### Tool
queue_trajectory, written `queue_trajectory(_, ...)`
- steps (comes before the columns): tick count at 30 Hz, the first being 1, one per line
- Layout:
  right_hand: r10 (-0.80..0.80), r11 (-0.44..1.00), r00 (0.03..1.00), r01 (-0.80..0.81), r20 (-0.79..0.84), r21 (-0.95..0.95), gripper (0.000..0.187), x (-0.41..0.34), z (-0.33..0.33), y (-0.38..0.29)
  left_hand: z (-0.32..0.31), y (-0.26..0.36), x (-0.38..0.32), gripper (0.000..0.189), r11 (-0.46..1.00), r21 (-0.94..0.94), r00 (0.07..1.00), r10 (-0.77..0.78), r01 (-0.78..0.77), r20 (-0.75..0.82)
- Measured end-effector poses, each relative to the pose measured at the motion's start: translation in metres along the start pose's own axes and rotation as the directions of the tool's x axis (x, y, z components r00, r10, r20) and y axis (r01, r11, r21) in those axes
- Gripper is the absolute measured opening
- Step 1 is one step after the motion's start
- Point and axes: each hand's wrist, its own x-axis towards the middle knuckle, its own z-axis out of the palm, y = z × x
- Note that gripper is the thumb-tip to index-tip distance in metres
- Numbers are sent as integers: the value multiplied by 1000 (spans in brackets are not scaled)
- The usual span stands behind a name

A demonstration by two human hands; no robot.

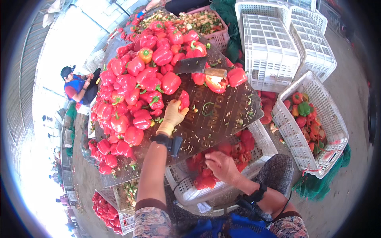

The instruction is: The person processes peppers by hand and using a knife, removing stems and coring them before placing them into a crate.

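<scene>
My left hand (172, 115), in a pale yellow glove, grips a small red bell pepper (184, 100) above the dark board tabletop (205, 128). Beside it rises a large heap of red bell peppers (128, 83). My bare right hand (223, 168) hangs with curled fingers over a white plastic crate (266, 147) below the table edge. Red pepper pieces (238, 151) lie in that crate; whether my right fingers hold anything is hidden. A cleaver (192, 65) with a wooden handle rests against peppers at the heap's right side, its handle beside a cut-open pepper (215, 84).
White crates (271, 44) are stacked at the upper right. Below them a tilted crate (333, 122) holds mixed peppers. A pink crate (218, 38) of trimmings stands beyond the table. Seeds and a stem (207, 109) litter the board. Another person (76, 84) sits at left.
</scene>
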Motion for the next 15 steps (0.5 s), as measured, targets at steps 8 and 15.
queue_trajectory(8, 258, 771, 962, -262, 91, 580, 65, 12, -10, 7, -2, 95, -127, 34, 452, -758, 823, 85, 470, 561)
queue_trajectory(15, 399, 229, 849, -458, 346, 859, 45, 14, 0, 21, 4, 129, -166, 38, 329, -867, 896, 115, 374, 429)
